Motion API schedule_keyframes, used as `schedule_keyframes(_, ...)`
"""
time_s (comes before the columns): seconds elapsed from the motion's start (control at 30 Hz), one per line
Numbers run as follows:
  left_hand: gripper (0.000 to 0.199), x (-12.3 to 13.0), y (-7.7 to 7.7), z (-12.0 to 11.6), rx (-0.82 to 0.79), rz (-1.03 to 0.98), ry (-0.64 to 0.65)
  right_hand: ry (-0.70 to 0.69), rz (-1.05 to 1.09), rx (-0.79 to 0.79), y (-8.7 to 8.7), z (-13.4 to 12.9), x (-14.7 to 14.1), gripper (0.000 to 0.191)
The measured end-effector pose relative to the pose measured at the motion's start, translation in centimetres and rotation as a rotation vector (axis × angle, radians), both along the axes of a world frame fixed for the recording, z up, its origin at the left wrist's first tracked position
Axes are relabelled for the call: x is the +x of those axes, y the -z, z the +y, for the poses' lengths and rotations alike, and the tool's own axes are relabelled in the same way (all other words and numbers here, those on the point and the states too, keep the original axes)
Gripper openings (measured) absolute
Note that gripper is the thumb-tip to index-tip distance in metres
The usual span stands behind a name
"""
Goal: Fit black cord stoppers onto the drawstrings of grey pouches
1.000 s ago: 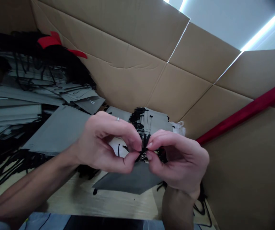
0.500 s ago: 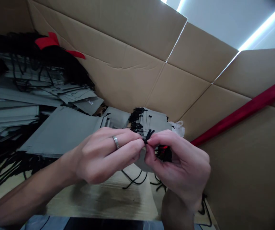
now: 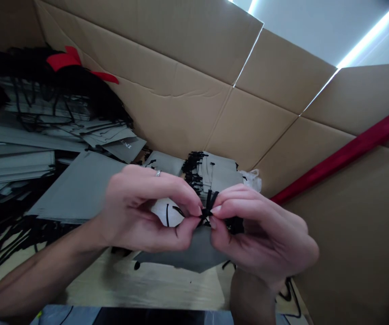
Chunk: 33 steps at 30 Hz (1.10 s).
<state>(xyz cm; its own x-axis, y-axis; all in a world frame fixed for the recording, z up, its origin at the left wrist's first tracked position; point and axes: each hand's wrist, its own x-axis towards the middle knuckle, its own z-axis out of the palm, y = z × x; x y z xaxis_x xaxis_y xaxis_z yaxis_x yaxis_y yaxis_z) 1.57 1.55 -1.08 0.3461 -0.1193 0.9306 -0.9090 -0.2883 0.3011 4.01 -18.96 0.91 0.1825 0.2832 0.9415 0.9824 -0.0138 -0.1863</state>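
Observation:
Between my hands is a knotted black cord (image 3: 207, 212), its two short ends pointing up. My left hand (image 3: 147, 205), with a ring on one finger, pinches the cord's left side between thumb and forefinger. From the right, my right hand (image 3: 262, 230) pinches the same cord close to the knot. Below the knot hangs a grey bag-like sheet (image 3: 190, 253), partly hidden by my fingers; I cannot tell exactly how the cord joins it.
Stacks of flat grey pieces (image 3: 75, 185) with black cords fill the left side. More grey pieces with knotted cords (image 3: 221, 169) lie behind my hands. Cardboard walls (image 3: 167, 67) enclose the table (image 3: 140, 289); a dark red strip (image 3: 343, 153) slants along the right one.
My left hand has turned so its thumb shows, and now pinches the cord from the left. The knot sits slightly lower, and the grey sheet shows more below it.

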Motion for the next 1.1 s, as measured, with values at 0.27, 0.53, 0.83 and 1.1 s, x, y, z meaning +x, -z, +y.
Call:
schedule_keyframes(0.27,0.021,-0.4,0.7,0.4,0.154,-0.193,-0.221,0.081,0.051,-0.068,0.2,-0.9,0.2,0.027)
schedule_keyframes(0.53,0.028,-3.6,1.1,0.7,0.389,-0.149,-0.468,0.309,-0.089,-0.063,0.4,0.0,-0.6,0.025)
schedule_keyframes(0.83,0.018,-1.2,0.8,-0.2,0.168,-0.186,-0.355,0.298,-0.137,-0.046,0.8,0.3,-0.3,0.030)
schedule_keyframes(1.1,0.017,-0.6,0.0,-0.4,0.003,-0.024,-0.134,0.028,0.063,0.017,0.4,0.1,0.2,0.030)
